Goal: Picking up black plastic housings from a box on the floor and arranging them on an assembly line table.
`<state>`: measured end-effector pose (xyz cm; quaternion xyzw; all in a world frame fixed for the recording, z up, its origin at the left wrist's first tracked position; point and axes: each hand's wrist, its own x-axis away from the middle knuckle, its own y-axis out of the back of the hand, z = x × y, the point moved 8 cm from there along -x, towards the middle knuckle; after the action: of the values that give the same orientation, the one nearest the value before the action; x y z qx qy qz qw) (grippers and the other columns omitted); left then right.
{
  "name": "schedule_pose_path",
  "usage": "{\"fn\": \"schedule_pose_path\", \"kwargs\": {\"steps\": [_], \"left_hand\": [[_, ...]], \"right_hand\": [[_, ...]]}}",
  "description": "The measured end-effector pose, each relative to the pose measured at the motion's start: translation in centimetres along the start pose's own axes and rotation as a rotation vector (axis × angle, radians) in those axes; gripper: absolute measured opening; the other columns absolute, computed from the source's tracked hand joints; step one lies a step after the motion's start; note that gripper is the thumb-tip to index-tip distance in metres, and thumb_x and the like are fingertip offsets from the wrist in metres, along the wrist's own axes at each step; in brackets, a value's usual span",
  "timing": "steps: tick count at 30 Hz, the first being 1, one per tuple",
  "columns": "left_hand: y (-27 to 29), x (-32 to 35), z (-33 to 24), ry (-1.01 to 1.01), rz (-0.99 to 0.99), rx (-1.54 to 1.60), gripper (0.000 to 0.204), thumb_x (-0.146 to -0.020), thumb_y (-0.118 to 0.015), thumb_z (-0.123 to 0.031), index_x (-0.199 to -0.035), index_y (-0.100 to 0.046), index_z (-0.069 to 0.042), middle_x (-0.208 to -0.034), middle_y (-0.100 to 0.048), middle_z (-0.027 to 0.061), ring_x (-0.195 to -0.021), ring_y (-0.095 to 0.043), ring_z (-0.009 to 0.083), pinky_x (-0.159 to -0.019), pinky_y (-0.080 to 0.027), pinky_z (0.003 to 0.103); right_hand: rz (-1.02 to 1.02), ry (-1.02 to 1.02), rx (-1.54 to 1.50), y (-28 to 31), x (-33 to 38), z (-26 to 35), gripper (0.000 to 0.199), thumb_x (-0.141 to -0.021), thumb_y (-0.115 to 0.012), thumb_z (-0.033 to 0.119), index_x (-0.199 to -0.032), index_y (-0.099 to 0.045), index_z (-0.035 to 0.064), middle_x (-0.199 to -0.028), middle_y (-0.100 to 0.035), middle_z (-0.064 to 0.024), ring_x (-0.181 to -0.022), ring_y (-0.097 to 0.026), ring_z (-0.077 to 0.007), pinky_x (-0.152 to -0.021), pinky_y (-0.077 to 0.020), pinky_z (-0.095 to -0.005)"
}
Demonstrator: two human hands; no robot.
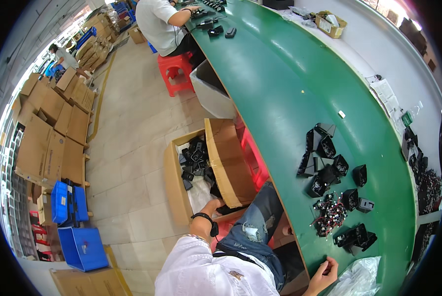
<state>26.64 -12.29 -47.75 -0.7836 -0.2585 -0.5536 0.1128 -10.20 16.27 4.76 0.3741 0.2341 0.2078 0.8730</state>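
One left hand (214, 204) reaching into carton (229, 165) | grip: can't tell | right hand (326, 272) resting at worktop (280, 84), left edge | grip half-curled, empty

White short-sleeved shirt (193, 269) with a small emblem (236, 275); ripped blue jeans (240, 245); black wristband (214, 228) with a thin cord (217, 239).

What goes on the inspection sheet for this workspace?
Surface: green tabletop, small white piece on it.
Parts: black housings on the tabletop; more black pieces in the open carton.
Clutter: plastic bag on the tabletop.
Hands: left hand reaching into the open carton, grip hidden; right hand loosely curled at the tabletop's edge, nothing seen in it.
Cables: tangle of small coloured leads beside the black housings.
Surroundings: co-worker on a red stool; stacked cartons, blue bins.
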Motion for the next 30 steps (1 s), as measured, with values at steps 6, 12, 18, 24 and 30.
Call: {"fn": "schedule_pose_path", "kwargs": {"steps": [6,12,18,24,30], "left_hand": [[1.0,2.1,1.7,0.017,0.008,-0.072,0.061,-0.085,-0.057,-0.046,-0.136,-0.046,-0.016,-0.14,-0.045,0.0124,-0.116,-0.053,0.0355,-0.085,-0.051,0.052],[1.8,3.6,2.0,0.045,0.005,-0.137,0.063,-0.082,-0.06,-0.046,-0.135,-0.048,-0.015,-0.139,-0.046,0.0129,-0.116,-0.053,0.0354,-0.086,-0.05,0.051],[2.2,4.1,0.2,0.073,0.001,-0.196,0.065,-0.079,-0.063,-0.047,-0.134,-0.049,-0.015,-0.139,-0.046,0.0134,-0.115,-0.053,0.0352,-0.087,-0.05,0.049],[2.0,4.4,-1.2,0.085,-0.007,-0.259,0.067,-0.076,-0.066,-0.048,-0.133,-0.05,-0.015,-0.138,-0.047,0.0139,-0.115,-0.053,0.035,-0.089,-0.049,0.047],[1.6,5.8,-1.2,0.083,-0.02,-0.289,0.07,-0.074,-0.069,-0.048,-0.132,-0.052,-0.014,-0.137,-0.048,0.0144,-0.115,-0.054,0.0349,-0.09,-0.048,0.045]], "right_hand": [[-0.007,0.05,0.008,0.3,0.1,0.2,0.02,-0.088,-0.063,0.019,-0.094,-0.067,0.0005,-0.076,-0.066,-0.0121,-0.059,-0.059,-0.0205,-0.054,-0.0476,-0.0305],[-0.001,0.033,-0.036,0.0,0.2,0.2,0.019,-0.088,-0.063,0.017,-0.094,-0.067,-0.0001,-0.077,-0.066,-0.0124,-0.06,-0.059,-0.0206,-0.054,-0.0478,-0.0303],[0.004,0.011,-0.024,0.2,0.2,0.1,0.018,-0.087,-0.063,0.016,-0.095,-0.067,-0.0007,-0.078,-0.066,-0.0127,-0.061,-0.059,-0.0208,-0.055,-0.0481,-0.0303],[-0.014,0.047,-0.018,0.4,-0.1,0.6,0.019,-0.087,-0.063,0.017,-0.094,-0.067,-0.0001,-0.077,-0.066,-0.0128,-0.06,-0.059,-0.021,-0.054,-0.0482,-0.0309],[0.015,0.048,0.006,0.0,-0.2,0.1,0.019,-0.087,-0.063,0.017,-0.093,-0.066,-0.0002,-0.077,-0.066,-0.0134,-0.061,-0.06,-0.0222,-0.055,-0.0483,-0.032]]}}
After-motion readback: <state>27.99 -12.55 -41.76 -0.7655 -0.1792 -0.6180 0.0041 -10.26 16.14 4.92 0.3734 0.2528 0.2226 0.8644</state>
